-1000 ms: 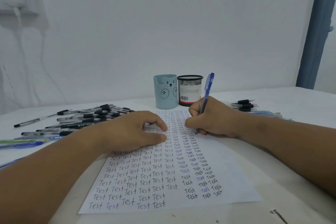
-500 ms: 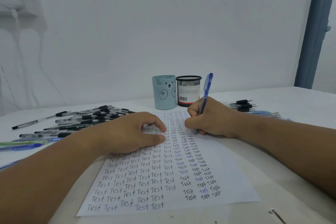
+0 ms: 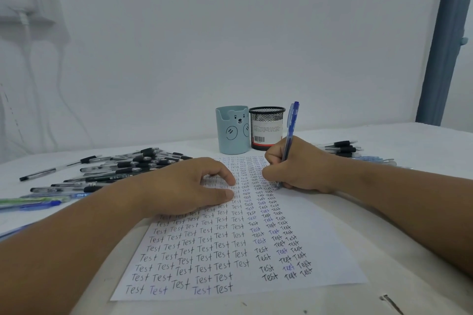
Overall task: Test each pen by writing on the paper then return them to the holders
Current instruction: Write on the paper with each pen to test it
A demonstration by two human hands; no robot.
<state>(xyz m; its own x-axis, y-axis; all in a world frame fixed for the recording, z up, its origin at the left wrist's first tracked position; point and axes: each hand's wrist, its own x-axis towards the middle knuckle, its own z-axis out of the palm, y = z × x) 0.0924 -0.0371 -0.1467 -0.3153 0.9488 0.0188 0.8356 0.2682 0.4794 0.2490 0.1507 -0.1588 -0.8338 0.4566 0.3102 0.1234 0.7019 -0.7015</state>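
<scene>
Over the last second little has changed: the right hand still pinches the blue pen tip-down on the paper, the left hand presses it flat with loosely curved fingers, and both holders stand empty, so testing continues.

From my feed: plain white wall fills the back, lit flat and even, with soft shadows only. White fixture mounted upper left on the wall, cable hanging down from it. Blue-grey post runs vertically along the right edge. White table meets the wall; a dark mark shows near its front right.
</scene>
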